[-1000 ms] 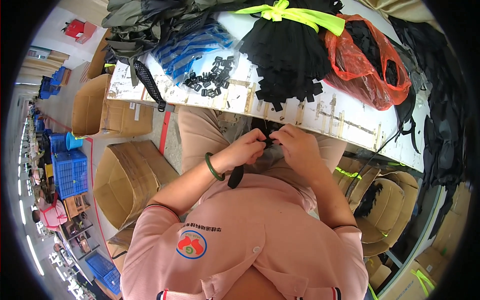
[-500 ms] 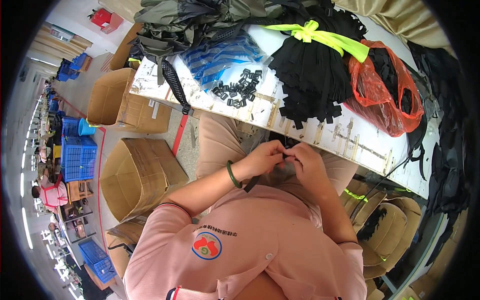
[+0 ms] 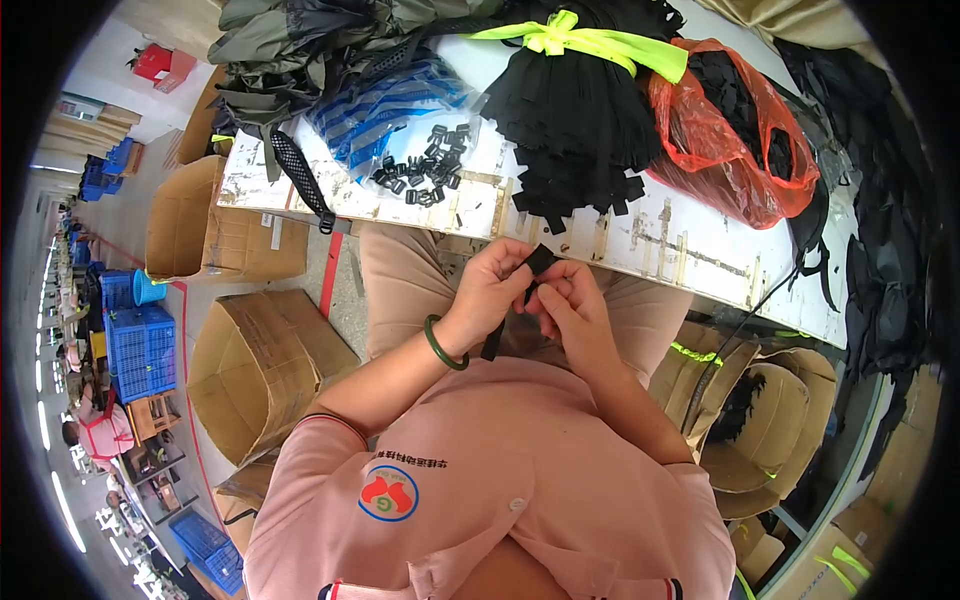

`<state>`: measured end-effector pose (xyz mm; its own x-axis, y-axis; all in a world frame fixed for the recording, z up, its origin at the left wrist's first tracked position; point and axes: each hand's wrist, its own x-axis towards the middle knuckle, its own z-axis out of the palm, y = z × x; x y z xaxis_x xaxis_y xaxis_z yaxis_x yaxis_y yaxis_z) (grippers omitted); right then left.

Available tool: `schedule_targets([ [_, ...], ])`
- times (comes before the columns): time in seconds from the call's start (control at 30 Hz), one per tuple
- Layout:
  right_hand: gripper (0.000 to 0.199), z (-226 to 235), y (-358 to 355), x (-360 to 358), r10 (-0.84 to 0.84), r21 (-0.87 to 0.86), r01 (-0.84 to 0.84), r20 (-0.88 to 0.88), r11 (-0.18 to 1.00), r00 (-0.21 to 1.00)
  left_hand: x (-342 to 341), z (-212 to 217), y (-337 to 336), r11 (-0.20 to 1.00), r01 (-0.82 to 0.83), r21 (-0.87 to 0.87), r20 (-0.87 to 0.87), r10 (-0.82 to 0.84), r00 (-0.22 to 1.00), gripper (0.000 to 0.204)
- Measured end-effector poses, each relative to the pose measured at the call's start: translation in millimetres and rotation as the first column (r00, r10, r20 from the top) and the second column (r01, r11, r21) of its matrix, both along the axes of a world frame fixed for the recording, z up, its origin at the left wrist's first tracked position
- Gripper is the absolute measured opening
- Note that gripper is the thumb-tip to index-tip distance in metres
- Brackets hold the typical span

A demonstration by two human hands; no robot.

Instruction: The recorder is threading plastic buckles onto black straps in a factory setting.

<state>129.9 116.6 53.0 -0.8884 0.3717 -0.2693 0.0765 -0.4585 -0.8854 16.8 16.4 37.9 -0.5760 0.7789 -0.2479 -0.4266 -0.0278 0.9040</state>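
left hand [image 3: 492,288] + right hand [image 3: 566,303]: both pinching one black strap [image 3: 517,299] | surface [image 3: 660,238]: one pile of black buckles [image 3: 422,167]

A black strap [image 3: 515,300], black buckles [image 3: 425,170], a red plastic bag [image 3: 735,150], a neon-yellow band [image 3: 590,40], blue crates [image 3: 140,350].

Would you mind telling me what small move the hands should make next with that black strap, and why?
Probably a short reach of the right hand to the black buckles on the white table. Both hands pinch the black strap over the lap, the left hand near its upper end; whether a buckle is already on it cannot be told.
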Motion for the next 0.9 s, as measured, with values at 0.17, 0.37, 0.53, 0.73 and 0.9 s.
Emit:
schedule_targets([
  [0.17,0.013,0.2,-0.2,-1.4,-0.038,-0.11,0.038,0.002,0.993,0.999,5.2,3.0,2.1,0.999,-0.028,0.033,0.022,0.028,0.999,0.014],
  [0.37,0.014,1.5,-2.9,-0.6,-0.069,-0.318,0.065,-0.001,0.946,0.998,6.3,2.1,2.5,0.997,-0.064,0.03,-0.039,0.065,0.997,0.016],
  [0.53,0.015,3.2,-5.7,-5.2,-0.09,-0.304,0.084,-0.005,0.949,0.996,6.1,4.3,3.3,0.992,-0.115,0.044,-0.116,0.119,0.986,0.015],
  [0.73,0.018,11.1,-2.1,-3.1,-0.093,-0.226,0.109,0.08,0.968,0.992,8.5,1.7,10.0,0.993,-0.096,0.068,-0.147,0.106,0.984,0.016],
  [0.9,0.025,6.0,-11.2,-15.7,-0.126,-0.34,0.141,0.065,0.93,0.99,-5.5,-7.4,-10.5,0.967,-0.239,-0.084,-0.632,0.134,0.764,0.023],
])
